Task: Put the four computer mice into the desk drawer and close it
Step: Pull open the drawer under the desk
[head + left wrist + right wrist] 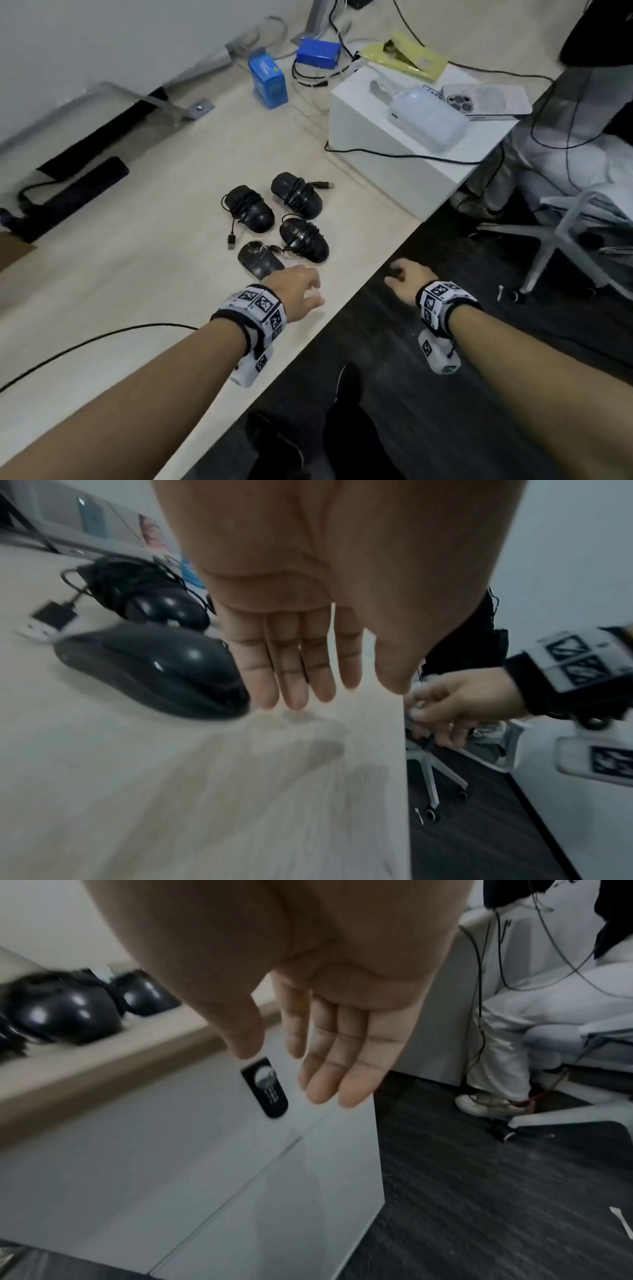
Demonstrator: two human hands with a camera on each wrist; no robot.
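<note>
Four black computer mice with cords wound round them lie together on the pale desk: one at the back left, one at the back right, one in front, and a flatter one nearest me. My left hand hovers open just above the desk beside that nearest mouse, its fingers straight and holding nothing. My right hand is past the desk edge, open and empty, in front of the grey drawer front with its black combination lock. The drawer is closed.
A white box with a clear case and a phone on it stands at the back right. Blue boxes and cables lie behind the mice. A seated person's legs and a white office chair base are to the right.
</note>
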